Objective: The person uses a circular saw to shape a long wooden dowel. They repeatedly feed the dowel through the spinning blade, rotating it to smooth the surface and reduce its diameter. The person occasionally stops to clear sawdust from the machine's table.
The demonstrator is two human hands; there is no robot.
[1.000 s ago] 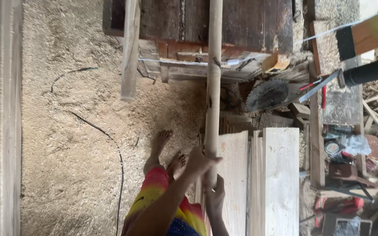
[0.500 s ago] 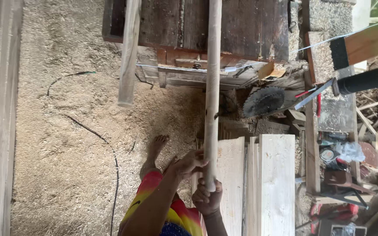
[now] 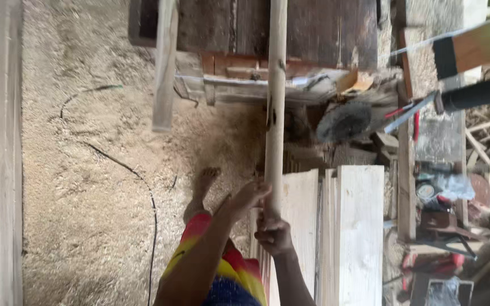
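1. Gripping the long pale wood strip [image 3: 275,113] w/ both hands, the person held its near end well short of the dark wooden bench [image 3: 324,34]. The far end ran up across the bench and out of frame.
2. Left hand [image 3: 249,197] lay on the strip's side w/ fingers partly curled, the closer of the two to the bench. Right hand [image 3: 273,235] was closed round the strip just behind it, farther from the bench.
3. Change vs. a sec earlier: both hands sat a bit nearer the bench and the strip kept the same line. Prob. it was being slid fwd along its length, tho the camera also shifted, so can't be sure.
4. Meaning for the work, as a judgement: the feed was under way w/ most of the strip's length not yet across the bench.
5. Round saw blade [image 3: 344,120] sat at the bench's near edge, just beside the strip but apart from it.
6. Second batten [image 3: 164,68] leaned off the bench's other corner.
7. Pale boards [image 3: 361,226] were stacked below the bench, next to the hands.
8. Bare foot [image 3: 204,184] stood on the sawdust floor [image 3: 75,226] short of the bench, w/ a dark cable [image 3: 137,175] trailing nearby.
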